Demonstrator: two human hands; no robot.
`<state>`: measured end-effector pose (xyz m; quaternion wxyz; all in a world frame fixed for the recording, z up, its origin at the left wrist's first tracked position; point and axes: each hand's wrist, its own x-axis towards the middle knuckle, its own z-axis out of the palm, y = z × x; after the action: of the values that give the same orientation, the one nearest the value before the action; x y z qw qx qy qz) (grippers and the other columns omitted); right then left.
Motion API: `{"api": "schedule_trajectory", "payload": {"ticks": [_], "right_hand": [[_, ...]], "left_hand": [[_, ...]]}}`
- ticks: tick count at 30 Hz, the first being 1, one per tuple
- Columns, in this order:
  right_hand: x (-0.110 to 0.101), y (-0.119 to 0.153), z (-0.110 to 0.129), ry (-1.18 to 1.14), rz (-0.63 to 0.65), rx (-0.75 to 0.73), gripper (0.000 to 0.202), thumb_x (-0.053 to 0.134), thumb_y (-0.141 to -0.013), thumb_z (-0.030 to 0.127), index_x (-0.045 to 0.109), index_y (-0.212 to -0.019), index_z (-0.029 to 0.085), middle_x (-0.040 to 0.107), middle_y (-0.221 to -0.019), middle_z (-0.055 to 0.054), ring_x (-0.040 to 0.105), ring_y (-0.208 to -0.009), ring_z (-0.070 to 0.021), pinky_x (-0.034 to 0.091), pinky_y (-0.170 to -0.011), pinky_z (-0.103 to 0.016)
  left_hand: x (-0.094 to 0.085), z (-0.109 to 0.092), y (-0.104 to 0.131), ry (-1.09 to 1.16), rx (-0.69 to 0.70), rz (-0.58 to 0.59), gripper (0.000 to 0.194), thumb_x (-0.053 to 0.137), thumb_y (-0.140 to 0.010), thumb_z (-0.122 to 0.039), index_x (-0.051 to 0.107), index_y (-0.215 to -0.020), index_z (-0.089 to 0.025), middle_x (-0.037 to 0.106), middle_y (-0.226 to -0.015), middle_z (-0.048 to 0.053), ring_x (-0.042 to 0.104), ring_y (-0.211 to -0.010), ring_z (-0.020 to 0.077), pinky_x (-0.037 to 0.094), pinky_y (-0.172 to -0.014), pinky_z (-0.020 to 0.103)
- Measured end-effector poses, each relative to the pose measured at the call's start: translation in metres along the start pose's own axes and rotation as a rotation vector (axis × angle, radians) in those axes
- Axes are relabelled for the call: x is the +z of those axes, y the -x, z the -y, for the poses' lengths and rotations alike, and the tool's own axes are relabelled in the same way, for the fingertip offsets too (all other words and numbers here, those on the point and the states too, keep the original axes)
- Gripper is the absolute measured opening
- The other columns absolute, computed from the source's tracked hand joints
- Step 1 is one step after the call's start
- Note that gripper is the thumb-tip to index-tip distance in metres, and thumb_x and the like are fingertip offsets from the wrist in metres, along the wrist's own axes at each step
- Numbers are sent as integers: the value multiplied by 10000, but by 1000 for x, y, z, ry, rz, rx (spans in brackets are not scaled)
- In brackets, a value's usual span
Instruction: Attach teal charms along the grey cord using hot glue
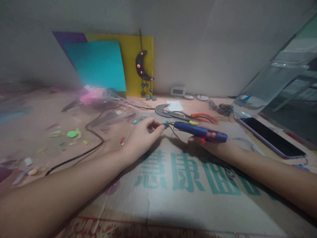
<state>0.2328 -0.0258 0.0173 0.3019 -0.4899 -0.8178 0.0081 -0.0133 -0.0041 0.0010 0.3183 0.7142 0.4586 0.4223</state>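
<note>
1. Take the small teal piece (pixel 166 122) as the clock's centre: pinched at the fingertips, just beyond the middle of the cardboard (pixel 158 205).
2. From 8 o'clock, reaching in with the left hand (pixel 142 137): thumb and forefinger nearly closed on the piece, probably to steady it with little skin near the metal tip.
3. From between 3 and 4, holding the blue tool (pixel 198 130) in the right hand (pixel 218 145), fingers curled beneath; partly hidden, so impossible to tell how tightly. Angled almost level, tip at the piece, presumably for fine aim; too small to confirm contact.
4. At 11, close by, see the grey crescent (pixel 160 110), flat; near 3, the orange-handled pliers (pixel 205 118), perhaps placed for easy reach.
5. Farther towards 11, find the decorated crescent (pixel 142 66), hanging against the yellow sheet (pixel 131 62), probably for display.
6. At 3, farther out, find the phone (pixel 272 137), lying face up.
</note>
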Motion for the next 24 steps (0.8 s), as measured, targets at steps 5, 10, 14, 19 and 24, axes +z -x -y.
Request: {"api": "schedule_trajectory", "payload": {"ticks": [5,10,14,19,24], "right_hand": [[-1,0,1,29,-28,-46,222,703,-751,393,584,-670,224,597,-631,-8,541,-557,-166,440,-517,-282],[-1,0,1,52,4,-6,255,674,-766,422,575,-638,225,592,-616,-8,543,-556,-165,445,-521,-279],[-1,0,2,85,-19,-23,248,674,-767,425,582,-649,228,594,-623,-12,546,-568,-172,447,-533,-289],[0,1,0,58,-70,-48,288,594,-808,489,585,-687,228,611,-662,-29,553,-598,-193,460,-559,-317],[1,0,-2,-46,-40,12,228,629,-790,439,582,-700,234,616,-681,-29,573,-631,-204,482,-594,-333]], "left_hand": [[0,1,0,-1,-3,-1,145,577,-863,-320,631,-844,-188,673,-859,13,621,-829,173,451,-763,296],[1,3,-1,-8,-6,-8,150,570,-869,-330,628,-849,-193,674,-866,14,623,-838,177,455,-761,298],[2,3,-1,0,6,-7,146,576,-865,-327,629,-844,-193,676,-859,16,624,-829,176,459,-759,298],[0,2,0,-4,11,-1,154,579,-864,-335,632,-848,-191,683,-879,20,628,-843,178,463,-767,296],[1,2,0,-1,3,-4,154,581,-861,-333,637,-850,-190,689,-880,21,629,-834,178,465,-759,292]]}}
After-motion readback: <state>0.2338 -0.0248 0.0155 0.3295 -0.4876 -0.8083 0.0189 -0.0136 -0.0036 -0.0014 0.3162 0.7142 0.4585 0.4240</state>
